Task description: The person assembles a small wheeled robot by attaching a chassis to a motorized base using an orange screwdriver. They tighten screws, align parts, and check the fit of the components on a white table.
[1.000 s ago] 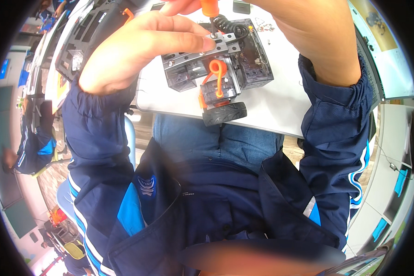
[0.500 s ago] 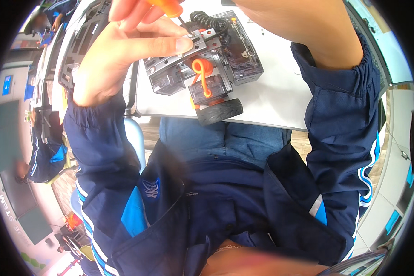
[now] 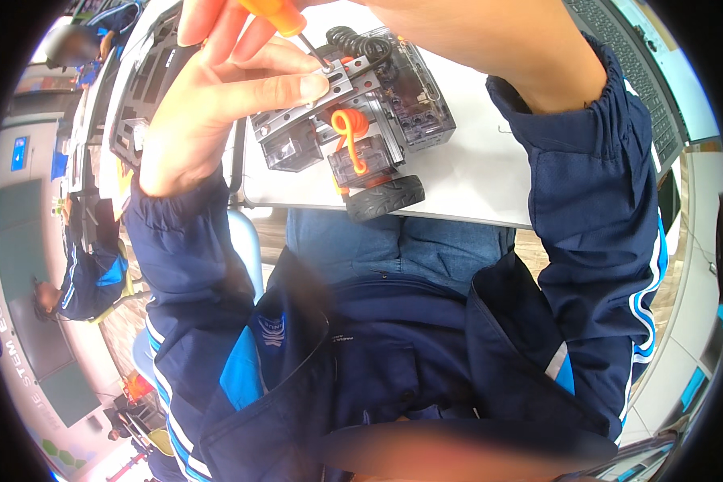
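A small wheeled model (image 3: 361, 153) with grey metal beams stands on the white table. My left hand (image 3: 225, 100) grips a perforated metal beam (image 3: 285, 111) on its top, thumb laid along the beam. The fingers of my right hand (image 3: 231, 30) curl round an orange-handled screwdriver (image 3: 275, 13), and the top of this hand runs out of view. The screwdriver's shaft slants down to a screw (image 3: 328, 67) at the beam's end. On the model are a looped orange cable (image 3: 348, 122), a black tyred wheel (image 3: 386, 198), a coiled black cable (image 3: 347, 38) and a dark see-through box (image 3: 426, 104).
The white table (image 3: 474, 173) has its near edge against my lap. A laptop keyboard (image 3: 618, 48) lies at the right, and a dark slotted tray (image 3: 149, 88) at the left. Farther left, other people (image 3: 88, 277) sit at their places.
The view has shifted slightly, bringing more of the keyboard into sight. Both hands keep their hold, and the screwdriver's tip stays at the screw with the handle a little lower in the picture.
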The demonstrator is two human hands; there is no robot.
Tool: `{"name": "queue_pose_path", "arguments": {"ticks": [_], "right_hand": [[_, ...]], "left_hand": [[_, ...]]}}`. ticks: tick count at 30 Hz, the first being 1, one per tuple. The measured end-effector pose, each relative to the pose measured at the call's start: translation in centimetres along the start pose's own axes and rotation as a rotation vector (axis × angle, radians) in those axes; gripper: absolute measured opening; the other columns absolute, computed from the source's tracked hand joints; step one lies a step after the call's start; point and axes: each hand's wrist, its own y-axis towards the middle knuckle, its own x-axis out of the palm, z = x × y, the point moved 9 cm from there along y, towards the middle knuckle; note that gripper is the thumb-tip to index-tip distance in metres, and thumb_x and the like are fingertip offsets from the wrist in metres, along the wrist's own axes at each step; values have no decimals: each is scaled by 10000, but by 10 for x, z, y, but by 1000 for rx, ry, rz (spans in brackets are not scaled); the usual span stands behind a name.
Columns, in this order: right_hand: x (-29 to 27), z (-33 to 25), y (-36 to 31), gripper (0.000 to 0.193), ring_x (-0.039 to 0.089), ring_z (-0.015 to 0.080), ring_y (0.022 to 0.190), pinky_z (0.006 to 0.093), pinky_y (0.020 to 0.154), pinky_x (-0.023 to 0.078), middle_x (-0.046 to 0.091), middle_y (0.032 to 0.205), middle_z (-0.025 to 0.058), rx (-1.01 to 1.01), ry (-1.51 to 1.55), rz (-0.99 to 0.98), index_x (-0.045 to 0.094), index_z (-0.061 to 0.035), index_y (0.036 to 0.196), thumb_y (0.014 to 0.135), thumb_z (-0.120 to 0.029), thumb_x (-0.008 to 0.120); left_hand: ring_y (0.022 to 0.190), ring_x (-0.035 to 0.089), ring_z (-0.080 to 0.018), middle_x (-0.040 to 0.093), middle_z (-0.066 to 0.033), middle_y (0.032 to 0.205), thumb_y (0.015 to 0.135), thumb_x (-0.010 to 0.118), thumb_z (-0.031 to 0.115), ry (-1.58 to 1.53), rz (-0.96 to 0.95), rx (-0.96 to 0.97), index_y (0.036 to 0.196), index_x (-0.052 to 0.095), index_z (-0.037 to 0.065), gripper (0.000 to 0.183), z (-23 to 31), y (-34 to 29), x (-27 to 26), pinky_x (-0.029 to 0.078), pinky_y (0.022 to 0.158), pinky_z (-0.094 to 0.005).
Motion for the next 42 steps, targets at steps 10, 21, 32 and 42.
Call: {"name": "queue_pose_path", "arguments": {"ticks": [10,21,32,42], "right_hand": [[-5,-2,1,282,655,162,836,294,771,541,681,963,95,1,-3,6,635,46,1084,834,-49,721],[-6,-2,2,284,659,166,831,296,764,542,685,961,98,5,-12,15,632,46,1085,834,-56,719],[-1,-2,2,286,663,170,827,298,757,543,688,958,101,6,-19,1,630,45,1086,835,-62,717],[-6,-3,3,288,666,173,823,300,751,544,691,956,103,6,-14,8,628,44,1087,836,-68,716]], "left_hand": [[994,610,-142,690,-55,994,782,756,32,-125,-39,125,1192,621,16,432,16,-3,12,448,929,-320],[1034,623,-185,663,-66,1085,790,767,43,-62,25,63,1129,632,6,367,0,0,-1,440,968,-325],[956,610,-114,692,-21,981,825,752,109,-125,-87,-6,987,731,23,184,0,1,12,436,909,-273],[966,626,-131,696,-43,995,834,733,86,-92,-70,62,1003,731,6,187,2,-1,9,447,904,-272]]}}
